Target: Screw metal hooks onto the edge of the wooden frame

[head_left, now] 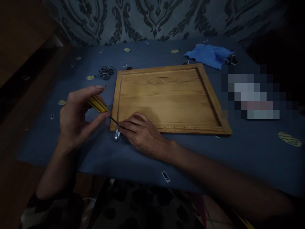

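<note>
**While the hook is pinned, the screwdriver bears on the board's corner**

Where the blue table cloth (214,152) hangs over the near edge, a small white tag (166,176) lies flat on it. Just beyond, the right hand (140,133) has its fingertips pinched on a small bright metal hook (117,133), pressed against the near left corner of the board (166,98). The left hand (76,117) is closed around the yellow and black striped handle of a screwdriver (98,105). Its thin dark shaft slants down to the same corner, where the tip meets the right fingertips.

The tip sits very close to those fingers. A slip off the small fastening, caused by the slanted shaft or too much push, could jab them or scratch the wood. The smooth curved hook could also twist under the pinch.

The board is pale oak with visible grain, a raised frame and a row of small holes (176,129) along its near rail. Past its far left corner lies a heap of hooks (106,71), shiny and rounded. Yellow mesh discs (289,139) dot the cloth, and a crumpled soft blue rag (209,54) lies near the patterned wall (152,19).
</note>
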Available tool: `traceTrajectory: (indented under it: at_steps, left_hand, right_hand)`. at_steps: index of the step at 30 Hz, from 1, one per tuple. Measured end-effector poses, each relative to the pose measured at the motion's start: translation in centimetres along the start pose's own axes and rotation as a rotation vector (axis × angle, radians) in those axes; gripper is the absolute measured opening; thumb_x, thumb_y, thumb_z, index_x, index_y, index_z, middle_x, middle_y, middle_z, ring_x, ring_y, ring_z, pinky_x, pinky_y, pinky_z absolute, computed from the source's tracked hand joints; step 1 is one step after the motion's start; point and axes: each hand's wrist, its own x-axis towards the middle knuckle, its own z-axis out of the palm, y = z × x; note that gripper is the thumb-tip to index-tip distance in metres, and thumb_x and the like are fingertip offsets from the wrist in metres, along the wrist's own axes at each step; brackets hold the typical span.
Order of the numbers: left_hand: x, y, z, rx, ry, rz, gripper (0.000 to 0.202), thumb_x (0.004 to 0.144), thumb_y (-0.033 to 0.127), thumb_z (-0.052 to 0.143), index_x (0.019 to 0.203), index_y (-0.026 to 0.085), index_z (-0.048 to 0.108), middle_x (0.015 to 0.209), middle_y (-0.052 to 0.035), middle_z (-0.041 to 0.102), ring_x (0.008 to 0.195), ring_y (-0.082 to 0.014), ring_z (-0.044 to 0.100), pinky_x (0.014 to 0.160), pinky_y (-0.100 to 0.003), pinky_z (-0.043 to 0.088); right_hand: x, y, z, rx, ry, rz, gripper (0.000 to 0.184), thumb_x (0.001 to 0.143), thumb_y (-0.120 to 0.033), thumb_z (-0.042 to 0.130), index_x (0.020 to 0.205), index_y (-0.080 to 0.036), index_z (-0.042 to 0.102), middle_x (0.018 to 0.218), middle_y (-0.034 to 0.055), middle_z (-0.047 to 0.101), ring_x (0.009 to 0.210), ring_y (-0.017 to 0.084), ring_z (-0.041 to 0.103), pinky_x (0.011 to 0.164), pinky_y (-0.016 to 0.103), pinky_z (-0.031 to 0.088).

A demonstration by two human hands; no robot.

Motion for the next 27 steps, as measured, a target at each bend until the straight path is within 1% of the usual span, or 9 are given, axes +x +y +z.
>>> traceTrajectory:
  at_steps: [6,11,15,18,21,23,25,27]
  left_hand:
    - [0.2,0.0,0.1,-0.003,0.006,0.003,0.077,0.070,0.026,0.088,0.137,0.027,0.049,0.127,-0.0059,0.057,0.090,-0.0147,0.068,0.073,-0.029,0.062]
    - [0.6,0.4,0.3,-0.052,-0.011,0.010,0.070,0.078,0.028,0.082,0.138,0.026,0.047,0.121,-0.0060,0.060,0.088,-0.0130,0.069,0.074,-0.029,0.064]
    - [0.8,0.5,0.4,-0.102,-0.025,0.028,0.068,0.080,0.026,0.080,0.139,0.028,0.047,0.121,-0.0055,0.059,0.090,-0.0132,0.069,0.074,-0.030,0.065]
    - [0.8,0.5,0.5,-0.124,-0.020,0.052,0.071,0.077,0.021,0.082,0.139,0.029,0.048,0.123,-0.0048,0.058,0.090,-0.0129,0.069,0.073,-0.029,0.064]
    - [0.9,0.4,0.6,-0.147,0.012,0.065,0.073,0.076,0.013,0.082,0.138,0.030,0.049,0.125,-0.0041,0.057,0.091,-0.0113,0.069,0.075,-0.027,0.064]
    - [1.0,0.4,0.5,-0.150,0.060,0.080,0.075,0.073,0.010,0.083,0.137,0.032,0.051,0.124,-0.0032,0.057,0.090,-0.0108,0.069,0.075,-0.026,0.064]
    - [1.1,0.4,0.3,-0.151,0.120,0.080,0.077,0.069,0.014,0.087,0.135,0.032,0.054,0.117,-0.0015,0.061,0.086,-0.0117,0.070,0.070,-0.026,0.064]
    - [0.9,0.4,0.1,-0.180,0.146,-0.005,0.076,0.065,0.018,0.089,0.132,0.033,0.057,0.099,0.0013,0.067,0.079,-0.0138,0.071,0.067,-0.028,0.065]
  right_hand:
    - [0.0,-0.1,0.0,0.008,0.018,-0.005,0.023,0.103,-0.018,0.050,0.113,-0.014,0.070,0.111,0.0075,0.075,0.103,0.021,0.063,0.099,0.041,0.043]
    - [0.0,-0.1,0.1,0.000,0.018,-0.004,0.023,0.103,-0.019,0.050,0.111,-0.015,0.071,0.111,0.0069,0.076,0.103,0.021,0.063,0.099,0.041,0.043]
    - [0.0,-0.1,0.1,-0.007,-0.008,0.002,0.024,0.103,-0.019,0.049,0.112,-0.018,0.071,0.113,0.0066,0.075,0.105,0.021,0.062,0.100,0.042,0.042]
    - [0.0,0.0,0.1,-0.006,0.006,-0.002,0.024,0.103,-0.019,0.049,0.111,-0.017,0.071,0.112,0.0062,0.075,0.104,0.021,0.062,0.099,0.042,0.042]
    - [-0.1,0.1,0.3,-0.005,0.034,-0.021,0.024,0.103,-0.019,0.049,0.112,-0.014,0.070,0.111,0.0063,0.075,0.103,0.021,0.062,0.100,0.042,0.042]
    - [-0.2,0.1,0.4,-0.004,0.036,-0.026,0.024,0.103,-0.018,0.048,0.113,-0.013,0.069,0.112,0.0063,0.074,0.103,0.021,0.062,0.100,0.042,0.041]
    - [-0.1,0.0,0.2,-0.010,0.006,-0.011,0.024,0.104,-0.019,0.047,0.114,-0.014,0.068,0.113,0.0050,0.074,0.103,0.021,0.061,0.097,0.041,0.041]
    - [0.1,-0.2,-0.1,-0.061,-0.049,-0.014,0.024,0.104,-0.021,0.047,0.115,-0.015,0.068,0.114,0.0027,0.074,0.103,0.019,0.061,0.096,0.038,0.042]
